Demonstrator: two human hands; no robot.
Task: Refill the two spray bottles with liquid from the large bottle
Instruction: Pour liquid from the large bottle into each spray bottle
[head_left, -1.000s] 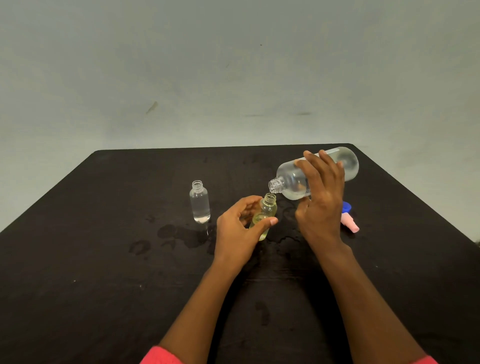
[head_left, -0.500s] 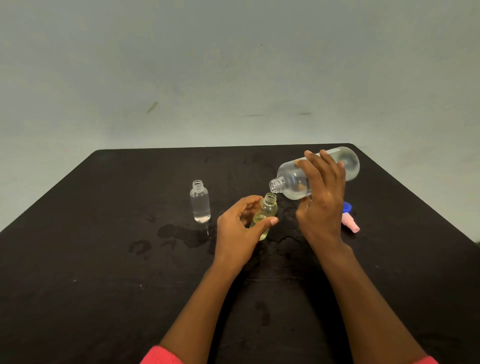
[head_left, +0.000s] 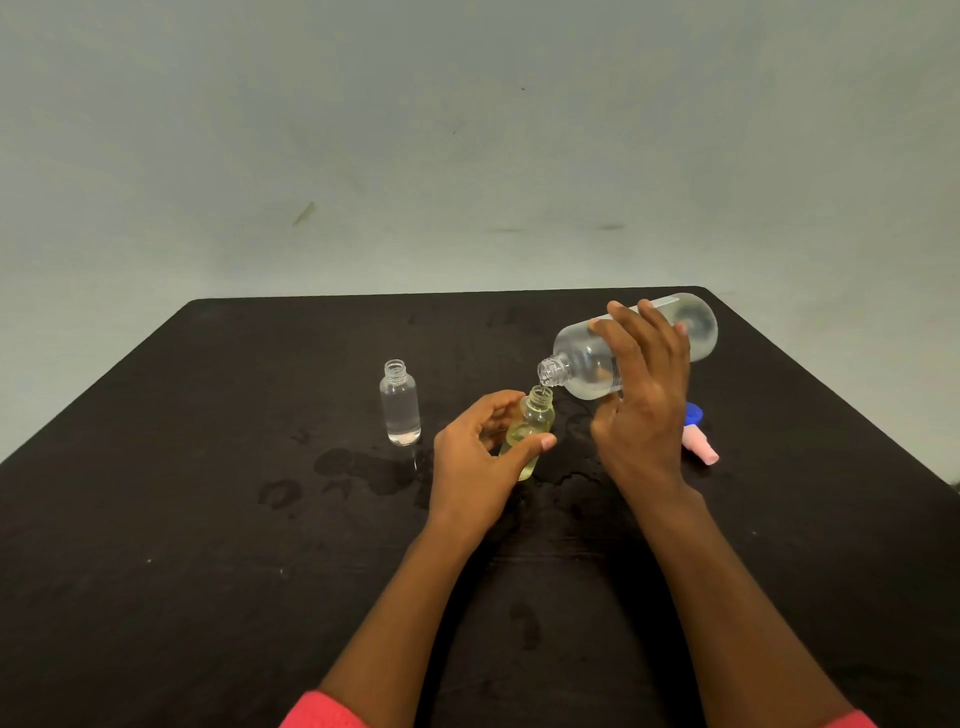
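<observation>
Nearest me, the left hand (head_left: 475, 457) grips the yellowish spray bottle (head_left: 530, 434), tilted and partly full, on the wet bench (head_left: 208, 519). The right hand (head_left: 641, 395) holds the large bottle (head_left: 582, 358) tipped, mouth just over it. Farther left, the clear spray bottle (head_left: 400, 402) stands uncapped, looking mostly filled. So the second refill seems underway; capping remains. No readable labels anywhere.

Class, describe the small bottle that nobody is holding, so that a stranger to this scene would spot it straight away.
Start at the black table and look left of the two hands. There a small clear bottle stands upright, alone and uncapped, beside damp patches. Unlike the yellowish bottle in the left hand, it is colourless and untouched.
</observation>
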